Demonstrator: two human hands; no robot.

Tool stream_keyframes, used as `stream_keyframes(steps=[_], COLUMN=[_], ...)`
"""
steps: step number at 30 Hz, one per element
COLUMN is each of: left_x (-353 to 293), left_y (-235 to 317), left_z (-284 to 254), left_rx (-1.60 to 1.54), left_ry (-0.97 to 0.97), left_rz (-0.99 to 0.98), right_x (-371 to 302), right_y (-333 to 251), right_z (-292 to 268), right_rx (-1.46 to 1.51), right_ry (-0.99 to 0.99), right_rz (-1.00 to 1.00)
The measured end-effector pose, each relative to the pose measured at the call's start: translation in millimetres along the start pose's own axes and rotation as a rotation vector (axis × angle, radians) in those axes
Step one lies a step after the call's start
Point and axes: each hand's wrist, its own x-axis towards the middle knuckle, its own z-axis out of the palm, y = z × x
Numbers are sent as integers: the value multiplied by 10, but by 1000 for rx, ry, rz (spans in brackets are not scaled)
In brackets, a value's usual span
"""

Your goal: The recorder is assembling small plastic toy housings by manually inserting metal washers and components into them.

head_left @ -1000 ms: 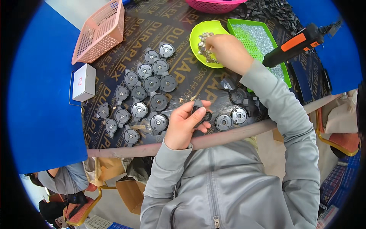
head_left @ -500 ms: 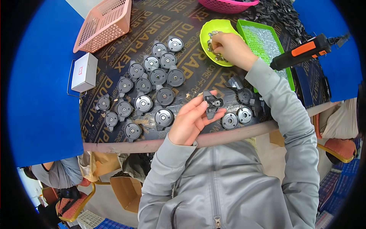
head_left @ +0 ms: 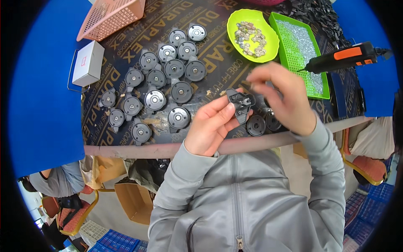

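Note:
My left hand (head_left: 212,126) holds a dark grey plastic housing part (head_left: 242,112) between thumb and fingers, its hollow side with small posts facing up. Just to the right, my right hand (head_left: 287,94) hovers with fingers curled together, slightly blurred; anything pinched in it is too small to make out. Beyond it lies a yellow-green bowl (head_left: 272,31) with several small round metal pieces (head_left: 245,30). Below the right hand, a round grey disc part (head_left: 256,125) rests near the table edge, with another partly covered beside it.
Several round grey assemblies (head_left: 174,68) spread over the left of the dark printed table. A green tray (head_left: 294,69) of small silvery pieces stands far right, a black-and-orange power screwdriver (head_left: 342,56) reaching over it. A white box (head_left: 88,65) and pink basket (head_left: 111,19) sit far left.
My right hand has left the yellow-green bowl and come back near the left hand. The left hand still holds the housing part, now tilted a little differently. The whole view has shifted slightly.

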Motion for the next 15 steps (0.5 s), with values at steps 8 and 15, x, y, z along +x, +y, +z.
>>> stream_keyframes(steps=[8, 15], left_x=[7, -9], left_y=[7, -14], left_z=[-12, -10], left_rx=[9, 10], left_ry=[-45, 0], left_rz=[18, -9], right_x=[-194, -213], right_y=[52, 45], right_z=[138, 108], right_rx=[-309, -430], right_ry=[36, -22], right_rz=[-333, -510])
